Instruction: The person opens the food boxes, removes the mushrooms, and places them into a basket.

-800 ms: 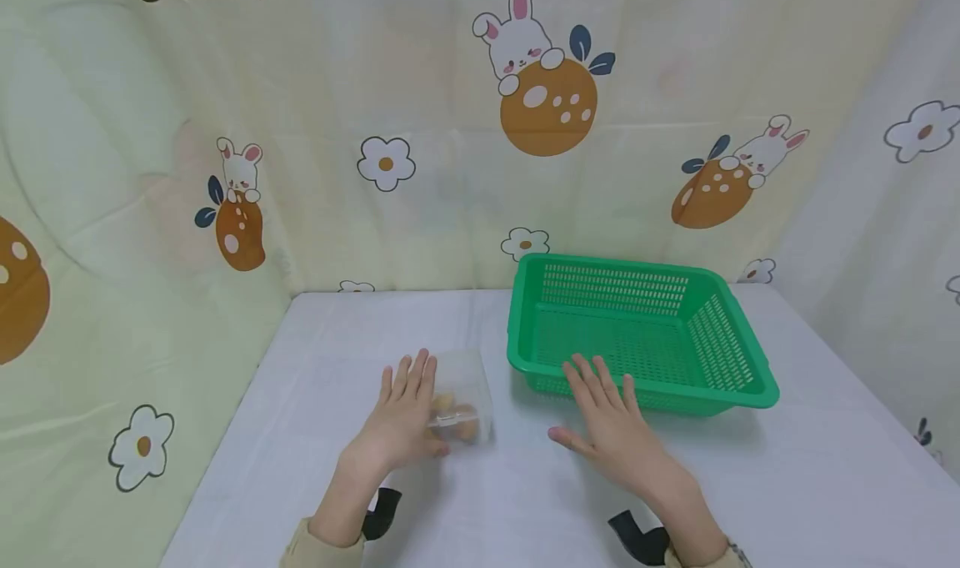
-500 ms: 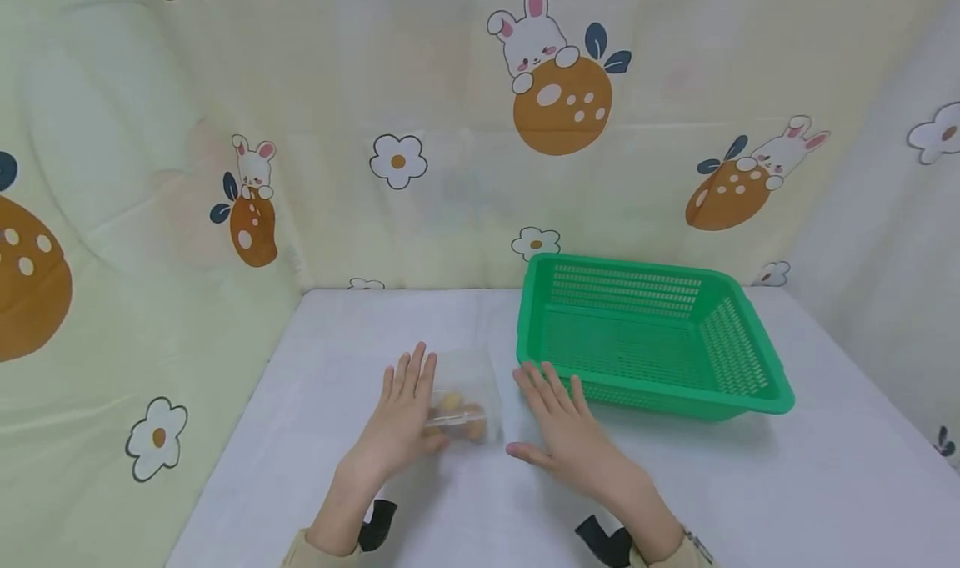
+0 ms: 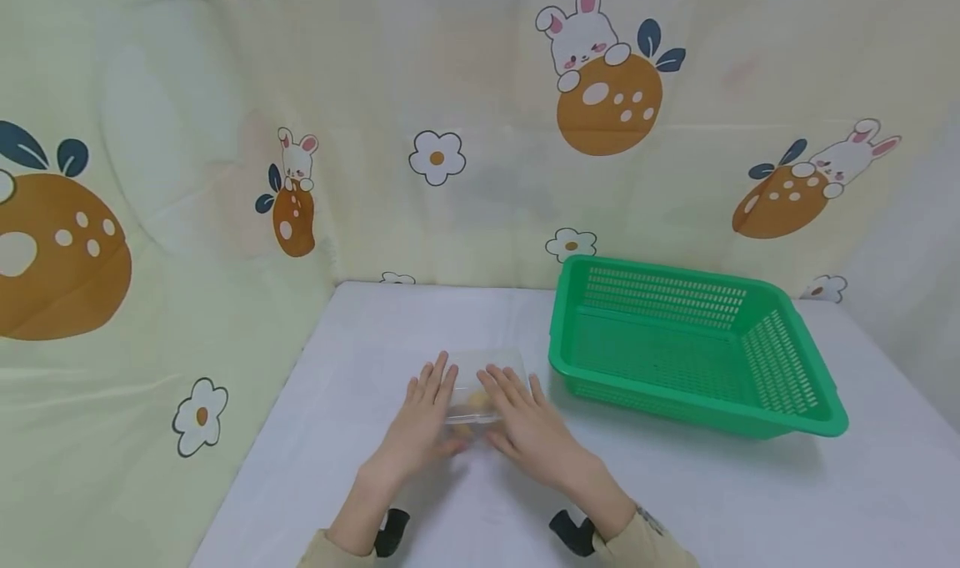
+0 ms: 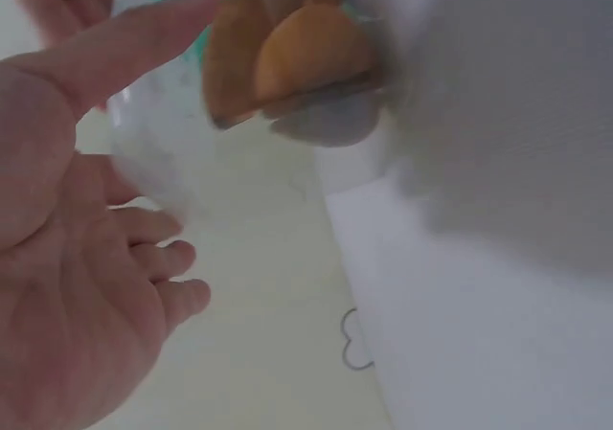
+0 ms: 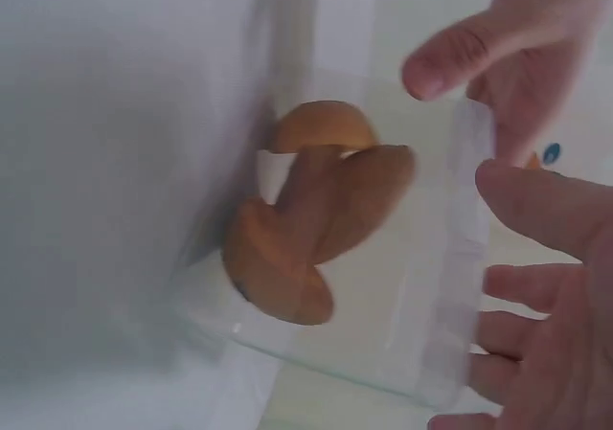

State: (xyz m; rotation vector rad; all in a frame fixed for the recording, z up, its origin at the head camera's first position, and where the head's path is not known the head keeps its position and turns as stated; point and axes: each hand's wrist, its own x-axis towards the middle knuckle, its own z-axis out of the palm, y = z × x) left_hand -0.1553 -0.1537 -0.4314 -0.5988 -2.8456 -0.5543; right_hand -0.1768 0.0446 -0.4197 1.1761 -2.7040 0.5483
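A clear plastic box [image 3: 483, 363] stands on the table, with several brown, rounded pieces [image 5: 359, 200] inside whose exact kind I cannot tell. My left hand [image 3: 414, 434] lies along the box's left side, fingers straight and pointing away. On the right side my right hand [image 3: 534, 436] rests against the lid area, its fingers also straight. Both thumbs are near the front of the box. In the right wrist view the pieces lie at the bottom of the box, tilted against one another. The palms partly cover the box in the head view.
To the right of the hands stands a green perforated basket [image 3: 675, 407] with nothing visible in it. White cloth covers the table [image 3: 360, 343]. A printed curtain [image 3: 495, 193] hangs along the back and sides.
My right hand has moved left from in front of the basket to the box. The left hand stays beside the box. The head view has turned somewhat left.
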